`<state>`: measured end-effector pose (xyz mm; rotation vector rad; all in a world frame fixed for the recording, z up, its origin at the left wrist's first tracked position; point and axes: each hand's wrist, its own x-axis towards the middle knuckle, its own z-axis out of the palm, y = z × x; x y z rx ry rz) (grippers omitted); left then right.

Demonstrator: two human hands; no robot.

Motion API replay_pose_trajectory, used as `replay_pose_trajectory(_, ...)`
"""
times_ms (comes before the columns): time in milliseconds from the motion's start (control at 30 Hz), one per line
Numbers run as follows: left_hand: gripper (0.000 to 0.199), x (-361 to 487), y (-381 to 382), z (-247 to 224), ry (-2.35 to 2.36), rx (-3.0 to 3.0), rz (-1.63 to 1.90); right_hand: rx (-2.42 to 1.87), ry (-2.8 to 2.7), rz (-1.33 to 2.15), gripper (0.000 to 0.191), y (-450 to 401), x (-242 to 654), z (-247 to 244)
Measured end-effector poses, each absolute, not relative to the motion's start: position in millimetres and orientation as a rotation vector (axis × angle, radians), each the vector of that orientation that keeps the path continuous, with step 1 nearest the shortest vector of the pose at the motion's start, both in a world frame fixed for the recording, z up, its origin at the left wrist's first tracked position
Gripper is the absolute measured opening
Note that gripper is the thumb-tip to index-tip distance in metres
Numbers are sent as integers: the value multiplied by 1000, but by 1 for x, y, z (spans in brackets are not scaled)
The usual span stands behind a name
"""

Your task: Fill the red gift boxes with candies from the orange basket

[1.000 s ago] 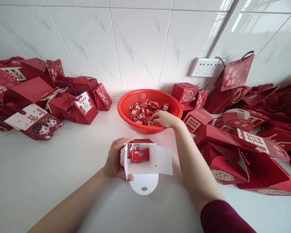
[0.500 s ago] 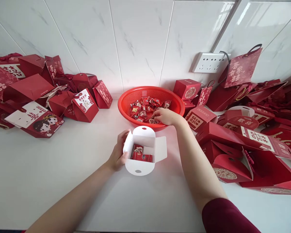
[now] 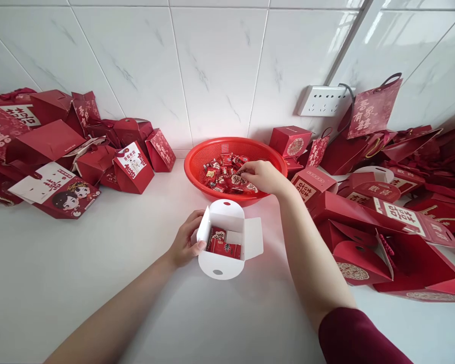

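White marbled wall tiles point(image 3: 220, 65) rise behind a white countertop point(image 3: 49, 283). Upper right: a multi-socket outlet panel point(image 3: 320, 101), with a dark cable point(image 3: 352, 108) at its right end; just beside it, an upright pink-red gift bag point(image 3: 375, 112) with a dark handle. Left: clustered red gift boxes point(image 3: 47, 140), one point(image 3: 76, 198) bearing two cartoon faces. Right: further red wedding boxes point(image 3: 364, 213), overlapping.

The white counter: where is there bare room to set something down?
Bare counter shows between the left arm and the red boxes on the left, and between both arms, in front of the open box. A smaller patch lies between those boxes and the basket. The right side is crowded with more boxes.
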<state>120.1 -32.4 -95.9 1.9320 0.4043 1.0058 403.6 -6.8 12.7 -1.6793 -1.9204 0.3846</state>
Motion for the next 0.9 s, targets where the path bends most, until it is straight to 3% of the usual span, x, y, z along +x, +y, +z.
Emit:
replay_pose_trajectory(200,51,121,-35,-92,429,2029,1047,-1405,-1849,525,17,-46,401,47)
replay_pose_trajectory(467,58,121,-47,-89,295,2497,1441,-1396,-1848,439,18,-75,395,70)
replay_pose_trajectory(900,58,121,-45,-92,305,2486,1360,-1503,-1821,270,16,-77,395,74)
